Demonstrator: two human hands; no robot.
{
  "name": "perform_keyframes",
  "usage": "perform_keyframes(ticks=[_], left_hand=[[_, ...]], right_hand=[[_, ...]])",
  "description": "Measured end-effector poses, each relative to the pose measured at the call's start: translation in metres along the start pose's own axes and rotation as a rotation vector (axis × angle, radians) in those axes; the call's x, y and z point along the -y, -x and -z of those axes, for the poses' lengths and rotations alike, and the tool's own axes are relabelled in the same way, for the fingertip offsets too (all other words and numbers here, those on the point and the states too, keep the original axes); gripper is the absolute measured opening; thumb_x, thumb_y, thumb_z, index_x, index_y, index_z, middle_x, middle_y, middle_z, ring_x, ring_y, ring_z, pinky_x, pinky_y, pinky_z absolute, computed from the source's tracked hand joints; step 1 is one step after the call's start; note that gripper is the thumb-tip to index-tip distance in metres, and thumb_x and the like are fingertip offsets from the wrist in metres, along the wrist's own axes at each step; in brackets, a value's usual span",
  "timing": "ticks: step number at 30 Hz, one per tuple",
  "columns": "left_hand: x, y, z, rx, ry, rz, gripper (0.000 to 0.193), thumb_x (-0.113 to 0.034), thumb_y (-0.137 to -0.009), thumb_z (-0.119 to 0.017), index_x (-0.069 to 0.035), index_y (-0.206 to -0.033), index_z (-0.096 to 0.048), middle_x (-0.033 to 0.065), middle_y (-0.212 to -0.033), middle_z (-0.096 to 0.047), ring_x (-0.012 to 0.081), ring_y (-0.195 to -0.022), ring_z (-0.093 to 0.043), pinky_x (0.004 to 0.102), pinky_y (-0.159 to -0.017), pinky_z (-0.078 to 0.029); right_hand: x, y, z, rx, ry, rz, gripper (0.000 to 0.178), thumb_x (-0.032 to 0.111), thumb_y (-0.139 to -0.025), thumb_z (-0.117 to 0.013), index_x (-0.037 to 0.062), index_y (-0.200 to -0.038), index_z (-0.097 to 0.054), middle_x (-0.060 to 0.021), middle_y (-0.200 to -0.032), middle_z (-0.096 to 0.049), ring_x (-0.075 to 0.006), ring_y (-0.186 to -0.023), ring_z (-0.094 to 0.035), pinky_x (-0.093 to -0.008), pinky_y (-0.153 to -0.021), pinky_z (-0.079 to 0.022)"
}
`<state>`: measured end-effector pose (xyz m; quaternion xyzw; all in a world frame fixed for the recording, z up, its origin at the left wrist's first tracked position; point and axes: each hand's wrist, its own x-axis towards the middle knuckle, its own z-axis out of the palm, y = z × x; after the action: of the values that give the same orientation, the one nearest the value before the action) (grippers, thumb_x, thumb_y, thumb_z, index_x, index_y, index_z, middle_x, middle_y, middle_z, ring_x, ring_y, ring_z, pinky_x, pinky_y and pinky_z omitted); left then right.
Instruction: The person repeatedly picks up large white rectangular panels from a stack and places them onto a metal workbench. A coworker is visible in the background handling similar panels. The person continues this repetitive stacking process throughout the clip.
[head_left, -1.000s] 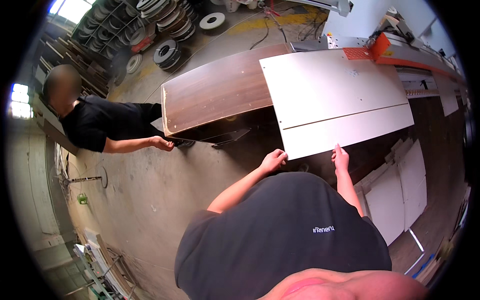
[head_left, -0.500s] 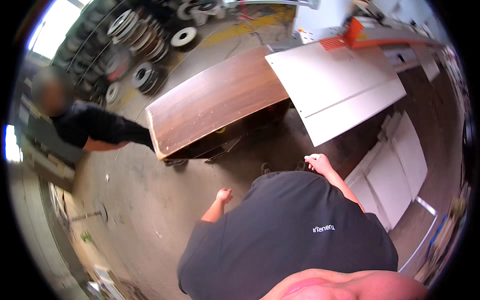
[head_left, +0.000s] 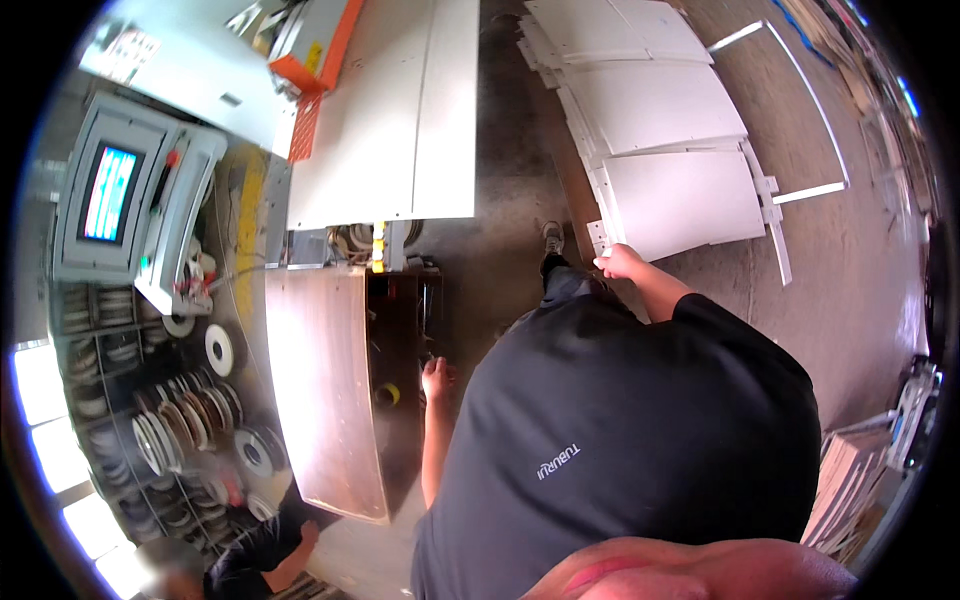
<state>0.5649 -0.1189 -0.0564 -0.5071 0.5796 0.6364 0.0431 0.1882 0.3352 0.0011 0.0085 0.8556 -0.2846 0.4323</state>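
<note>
My right hand hangs in front of me with its fingers curled in, and nothing shows in it. It appears just short of the near corner of a pile of white panels, though I cannot tell whether it touches them. Down at my left side, my left hand is loosely closed, with no object visible in it. Beside it stands a brown wood-topped bench, whose open side holds a yellow roll.
Ahead on the left, a large white board lies on a machine with an orange guard. A control screen and reels of edging stand farther left. Another person is at the lower left. A white metal frame lies right.
My view and body have turned to the right. The bench and white board now lie to my left, and the panel pile is ahead on the right. A foot has stepped forward.
</note>
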Motion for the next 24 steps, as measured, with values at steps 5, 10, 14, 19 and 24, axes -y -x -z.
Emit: perform_keyframes(ticks=[5,10,14,19,24], left_hand=[[-0.079,-0.042,-0.031,0.085,-0.153,0.007,0.022,-0.027,-0.101,-0.060,-0.006,-0.099,-0.064,0.0071,-0.073,-0.069,0.0130,-0.055,-0.060,0.0277,-0.048,-0.046],[-0.088,-0.072,-0.071,0.249,-0.522,-0.268,0.030,-0.034,-0.099,-0.059,-0.005,-0.098,-0.068,0.0067,-0.078,-0.070,0.0160,-0.062,-0.065,0.0314,-0.055,-0.051],[-0.072,-0.089,-0.111,0.429,-0.901,-0.376,0.035,-0.041,-0.100,-0.058,-0.009,-0.106,-0.071,0.0101,-0.099,-0.074,0.0262,-0.090,-0.071,0.0401,-0.080,-0.056],[-0.203,-0.045,-0.242,0.421,-0.935,-0.130,0.034,-0.036,-0.100,-0.060,-0.006,-0.115,-0.067,0.0102,-0.097,-0.073,0.0218,-0.090,-0.071,0.0372,-0.082,-0.056],[-0.315,-0.014,-0.317,0.348,-0.511,0.122,0.031,-0.028,-0.103,-0.057,0.000,-0.114,-0.065,0.0074,-0.091,-0.071,0.0132,-0.084,-0.068,0.0294,-0.076,-0.055]], right_hand=[[-0.061,-0.017,0.010,-0.009,-0.425,-0.119,0.039,0.041,-0.094,-0.068,0.0045,-0.083,-0.068,-0.0059,-0.071,-0.068,-0.0146,-0.055,-0.061,-0.0311,-0.051,-0.050],[-0.082,-0.074,0.038,-0.020,-0.533,-0.215,0.043,0.047,-0.096,-0.064,0.0043,-0.092,-0.067,-0.0064,-0.074,-0.069,-0.0157,-0.057,-0.062,-0.0318,-0.053,-0.050],[-0.097,-0.153,0.068,-0.093,-0.789,-0.144,0.048,0.050,-0.099,-0.060,0.0028,-0.099,-0.069,-0.0083,-0.079,-0.072,-0.0156,-0.063,-0.065,-0.0340,-0.054,-0.051],[-0.113,-0.266,0.142,-0.198,-0.945,-0.240,0.048,0.054,-0.098,-0.059,0.0077,-0.105,-0.067,-0.0063,-0.084,-0.071,-0.0126,-0.062,-0.060,-0.0331,-0.052,-0.047],[-0.155,-0.403,0.188,-0.289,-1.188,-0.467,0.083,0.071,-0.094,-0.050,0.0042,-0.142,-0.051,-0.0143,-0.143,-0.057,-0.0297,-0.127,-0.058,-0.0576,-0.099,-0.048]])
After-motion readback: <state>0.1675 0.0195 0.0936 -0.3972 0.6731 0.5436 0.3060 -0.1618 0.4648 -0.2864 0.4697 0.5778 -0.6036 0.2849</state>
